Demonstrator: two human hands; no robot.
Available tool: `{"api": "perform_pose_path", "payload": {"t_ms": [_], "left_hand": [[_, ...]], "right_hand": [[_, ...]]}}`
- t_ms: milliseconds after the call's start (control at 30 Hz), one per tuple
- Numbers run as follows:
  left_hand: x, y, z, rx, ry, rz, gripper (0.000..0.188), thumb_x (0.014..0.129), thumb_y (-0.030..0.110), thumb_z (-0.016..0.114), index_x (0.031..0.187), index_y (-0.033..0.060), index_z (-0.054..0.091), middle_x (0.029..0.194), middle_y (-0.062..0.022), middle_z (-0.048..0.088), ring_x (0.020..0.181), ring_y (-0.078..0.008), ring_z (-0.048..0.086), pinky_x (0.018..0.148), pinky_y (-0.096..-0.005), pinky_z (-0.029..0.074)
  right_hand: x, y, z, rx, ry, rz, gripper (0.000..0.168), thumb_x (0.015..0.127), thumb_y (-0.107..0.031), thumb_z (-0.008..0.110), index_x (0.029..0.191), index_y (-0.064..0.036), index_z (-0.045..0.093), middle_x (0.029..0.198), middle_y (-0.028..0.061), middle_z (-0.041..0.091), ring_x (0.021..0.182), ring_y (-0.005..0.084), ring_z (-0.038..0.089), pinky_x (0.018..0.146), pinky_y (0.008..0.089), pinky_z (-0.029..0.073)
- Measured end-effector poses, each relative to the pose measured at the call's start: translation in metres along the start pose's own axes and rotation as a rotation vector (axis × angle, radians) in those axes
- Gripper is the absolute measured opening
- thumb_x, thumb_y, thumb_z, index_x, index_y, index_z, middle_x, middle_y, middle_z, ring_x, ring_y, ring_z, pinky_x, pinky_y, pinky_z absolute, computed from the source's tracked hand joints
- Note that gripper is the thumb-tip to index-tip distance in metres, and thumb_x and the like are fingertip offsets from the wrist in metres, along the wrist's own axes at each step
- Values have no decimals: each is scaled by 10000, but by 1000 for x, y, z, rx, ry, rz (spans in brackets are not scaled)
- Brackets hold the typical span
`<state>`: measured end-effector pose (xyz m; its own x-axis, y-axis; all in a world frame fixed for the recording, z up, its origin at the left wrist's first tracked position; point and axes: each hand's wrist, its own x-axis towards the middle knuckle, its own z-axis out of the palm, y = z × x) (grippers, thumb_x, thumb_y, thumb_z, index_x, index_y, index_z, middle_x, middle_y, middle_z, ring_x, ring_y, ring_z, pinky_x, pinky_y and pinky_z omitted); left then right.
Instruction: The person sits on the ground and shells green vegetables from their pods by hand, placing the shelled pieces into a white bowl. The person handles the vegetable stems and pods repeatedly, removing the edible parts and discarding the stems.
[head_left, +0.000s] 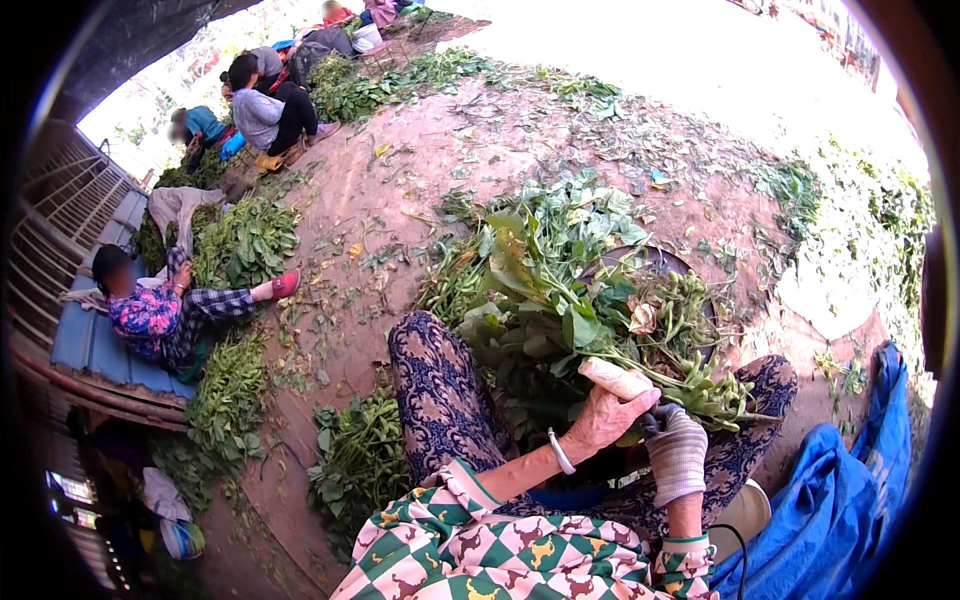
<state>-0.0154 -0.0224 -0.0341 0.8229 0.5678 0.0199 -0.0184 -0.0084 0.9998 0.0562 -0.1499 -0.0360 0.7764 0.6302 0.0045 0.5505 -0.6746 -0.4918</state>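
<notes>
A bundle of leafy bean plants (570, 322) with green pods lies across my lap, its stalks running towards my right knee. My left hand (607, 412), with a pale wrap around a finger and a white bangle at the wrist, grips the stalks. Close against its thumb is my right hand (679, 454), in a striped knit glove with dark fingertips. The right fingers are curled by the stalks, and whatever they pinch is hidden. Green pods (709, 394) hang on the stalks just beyond the glove. Behind them sits a round, dark-rimmed container (652, 259), partly covered by leaves and pods.
More bean plants lie in heaps beside my left knee (360, 450) and ahead (577, 210). A blue tarpaulin (817, 495) is bunched at my right, beside a pale tub (746, 517). Several people sit at the left among plant piles (251, 240). Loose leaves litter the ground.
</notes>
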Motion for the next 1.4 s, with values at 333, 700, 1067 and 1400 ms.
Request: {"api": "perform_pose_path", "payload": {"t_ms": [333, 700, 1067, 1400], "left_hand": [[1, 2, -4, 111, -67, 7, 124, 857, 152, 646, 872, 46, 584, 726, -4, 557, 685, -103, 523, 653, -274, 447], [-5, 14, 5, 185, -38, 50, 60, 867, 35, 602, 844, 42, 547, 745, 25, 555, 681, -63, 494, 638, -217, 421], [3, 7, -9, -63, -76, -150, 50, 883, 38, 588, 889, 26, 540, 798, -9, 598, 725, -72, 535, 706, -213, 448], [0, 11, -10, 76, -118, -75, 60, 874, 64, 623, 870, 34, 572, 745, 39, 557, 685, -38, 495, 651, -193, 421]], "right_hand": [[0, -4, 16, 501, -120, 276, 144, 837, -145, 641, 866, -6, 662, 668, 143, 637, 537, 254, 563, 554, 352, 463], [0, -1, 25, 332, -82, 50, 299, 901, -329, 530, 886, -41, 607, 722, 217, 610, 682, 405, 598, 593, 476, 472], [2, -3, 4, 1278, -453, 666, 317, 944, -346, 499, 854, -63, 611, 565, -37, 486, 432, 77, 435, 391, 229, 368], [10, -12, 0, 1054, -454, 682, 377, 929, -346, 419, 778, -58, 610, 565, 24, 516, 452, 136, 498, 434, 281, 411]]}}
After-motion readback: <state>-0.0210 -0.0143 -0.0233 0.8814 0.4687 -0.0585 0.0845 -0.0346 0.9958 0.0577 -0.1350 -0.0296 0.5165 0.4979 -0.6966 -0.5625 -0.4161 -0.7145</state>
